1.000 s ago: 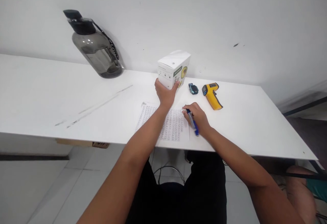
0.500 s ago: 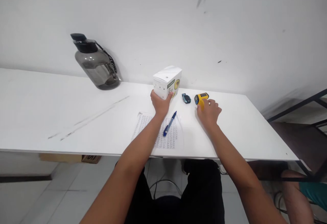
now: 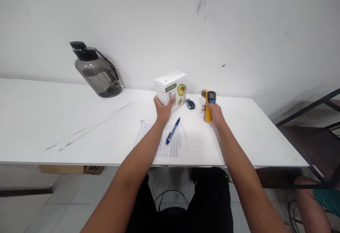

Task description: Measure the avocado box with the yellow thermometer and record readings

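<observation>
Two hands: both hold something, each over the worktop (image 3: 244, 134), box on the left, thermometer on the right.
Left hand (image 3: 163, 111): curled round the lower near end of the box, thumb against the printed face and fingers on the opposite side.
Box (image 3: 170, 88): white, in the left hand and reaching beyond it toward the wall (image 3: 148, 31); avocado pictures and a green label show on the face turned to the right hand. The hand covers part of its lower end.
Right hand (image 3: 215, 112): closed round the handle of the thermometer.
Thermometer (image 3: 208, 100): yellow and black, roughly upright in the right hand, screen toward the person, nose pointing away and toward the left-hand side. Whether its foot touches the worktop, I cannot tell.
Watch (image 3: 190, 104): lying between the two hands, just beside the box.
Pen (image 3: 173, 131): blue, lying aslant on the sheet, nearer the person than both hands, tip pointing away.
Sheet (image 3: 174, 148): covered in rows of marks, flat under the left forearm, which hides part of it.
Bottle (image 3: 98, 75): grey with a black cap, well apart to the left of the left hand, near the wall.
</observation>
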Available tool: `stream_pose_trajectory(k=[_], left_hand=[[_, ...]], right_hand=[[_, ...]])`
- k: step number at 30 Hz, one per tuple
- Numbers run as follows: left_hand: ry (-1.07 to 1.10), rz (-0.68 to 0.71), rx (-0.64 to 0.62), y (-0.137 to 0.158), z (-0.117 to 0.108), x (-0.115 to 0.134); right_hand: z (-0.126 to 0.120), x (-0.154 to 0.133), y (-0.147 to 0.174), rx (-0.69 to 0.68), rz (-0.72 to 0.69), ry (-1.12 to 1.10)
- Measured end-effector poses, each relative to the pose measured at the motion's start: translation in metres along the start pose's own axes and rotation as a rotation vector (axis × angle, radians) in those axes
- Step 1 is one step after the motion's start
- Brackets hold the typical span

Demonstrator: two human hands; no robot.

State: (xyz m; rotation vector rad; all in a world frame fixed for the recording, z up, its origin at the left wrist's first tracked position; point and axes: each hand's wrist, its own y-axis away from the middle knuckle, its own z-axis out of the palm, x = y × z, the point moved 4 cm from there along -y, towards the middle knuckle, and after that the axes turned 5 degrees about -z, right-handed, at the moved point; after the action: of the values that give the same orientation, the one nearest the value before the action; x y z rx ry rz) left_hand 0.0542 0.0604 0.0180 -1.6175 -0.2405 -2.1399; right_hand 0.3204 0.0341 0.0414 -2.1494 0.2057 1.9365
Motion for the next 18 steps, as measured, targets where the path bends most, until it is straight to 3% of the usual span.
stream_pose_trajectory(k=[3,6,11,18], left_hand=[[0.188,-0.074,-0.057,0.001,0.002,0.005],[0.292,-0.119,-0.103,0.002,0.003,0.01],[0.281,-0.096,-0.155,0.005,0.003,0.016],[0.123,0.006,-0.193,0.016,0.004,0.031]], right_hand=[[0.016,-0.012,0.012,-0.025,-0.093,-0.224],[0.025,-0.019,0.025,0.011,-0.166,-0.056],[0.031,-0.02,0.036,-0.059,-0.316,0.21],[0.034,-0.023,0.042,-0.083,-0.423,0.321]])
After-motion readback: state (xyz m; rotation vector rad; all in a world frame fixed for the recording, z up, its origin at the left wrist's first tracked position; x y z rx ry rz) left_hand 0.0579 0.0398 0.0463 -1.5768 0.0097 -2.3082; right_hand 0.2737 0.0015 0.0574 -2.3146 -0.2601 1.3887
